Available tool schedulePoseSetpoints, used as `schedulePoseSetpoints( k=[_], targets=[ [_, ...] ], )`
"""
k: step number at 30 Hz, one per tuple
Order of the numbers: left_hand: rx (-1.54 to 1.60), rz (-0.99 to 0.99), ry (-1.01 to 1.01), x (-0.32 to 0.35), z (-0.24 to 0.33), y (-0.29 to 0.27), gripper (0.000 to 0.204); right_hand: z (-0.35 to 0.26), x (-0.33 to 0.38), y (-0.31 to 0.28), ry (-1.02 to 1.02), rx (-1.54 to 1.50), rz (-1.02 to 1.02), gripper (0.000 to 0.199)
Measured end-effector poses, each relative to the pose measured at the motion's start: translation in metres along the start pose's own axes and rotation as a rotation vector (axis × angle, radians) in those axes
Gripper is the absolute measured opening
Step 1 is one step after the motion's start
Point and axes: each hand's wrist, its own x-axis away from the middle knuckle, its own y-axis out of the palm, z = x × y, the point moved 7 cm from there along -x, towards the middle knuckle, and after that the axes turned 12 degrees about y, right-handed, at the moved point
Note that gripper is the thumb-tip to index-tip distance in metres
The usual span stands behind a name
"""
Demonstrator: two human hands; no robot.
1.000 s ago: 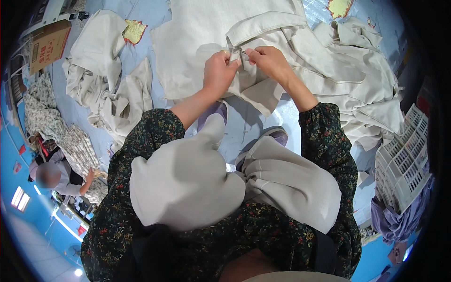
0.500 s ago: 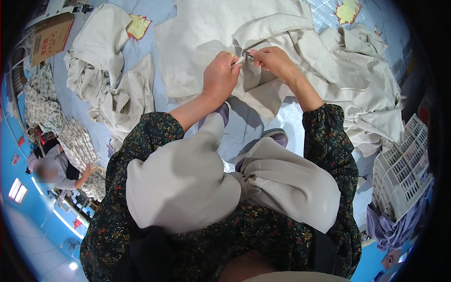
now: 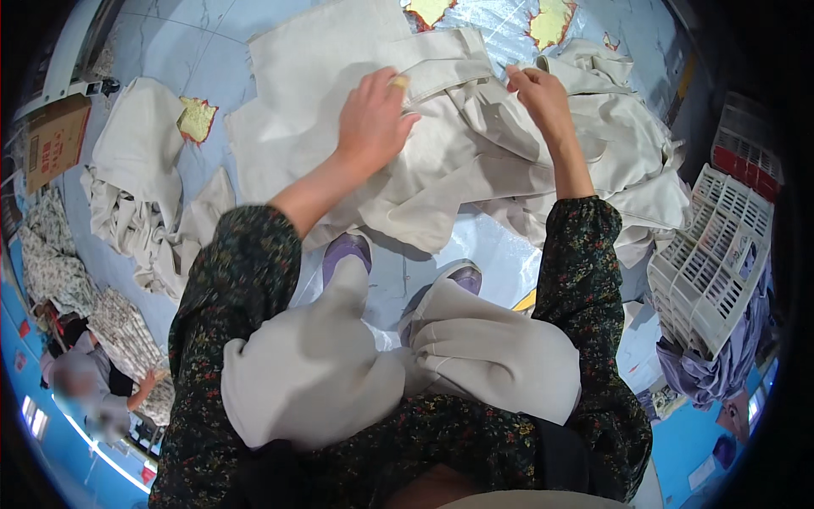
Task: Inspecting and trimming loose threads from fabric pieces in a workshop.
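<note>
Sprawling across the pale floor (image 3: 191, 42) in front of the person's shoes, the cream cloth (image 3: 314, 64) looks limp and matt, flat and straight-edged toward the left, bunched into soft folds toward the right. Near its middle, a folded band (image 3: 445, 75) with a seam along it slants between the two hands.

The left hand (image 3: 373, 123) is over the cloth beside that band, its fingers stretched out together and the thumb spread away; I can't tell whether it presses on the fabric. The right hand (image 3: 540, 95) is near the band's other side, fingertips pinched closed on a small slim tool (image 3: 503, 65), too tiny and blurred for me to say which kind.

A second ago both hands met at one spot on the cloth, nearly fingertip to fingertip; now they are well apart, and the cloth between them lies looser. The whole view has shifted as well, showing more floor beyond.

Farther out, a crumpled cream pile (image 3: 140, 170) lies to the left beside a ragged yellow scrap (image 3: 197, 120). White plastic crates (image 3: 716, 254) stand to the right, and a co-worker (image 3: 93, 377) handles patterned fabric (image 3: 127, 331) at far left.
</note>
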Motion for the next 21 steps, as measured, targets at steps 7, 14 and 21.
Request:
schedulePoseSetpoints(
  k=[7, 14, 21],
  targets=[
    [0.277, -0.110, -0.399, -0.025, -0.054, 0.037, 0.019, 0.004, 0.024, -0.001, -0.064, 0.253, 0.262, 0.043],
    [0.365, -0.122, -0.539, -0.019, -0.059, 0.027, 0.022, -0.032, 0.043, 0.002, -0.279, 0.370, 0.257, 0.032],
    [0.350, -0.066, -0.512, -0.021, -0.055, 0.021, 0.021, -0.048, 0.043, 0.014, -0.413, 0.542, 0.295, 0.032]
  ],
)
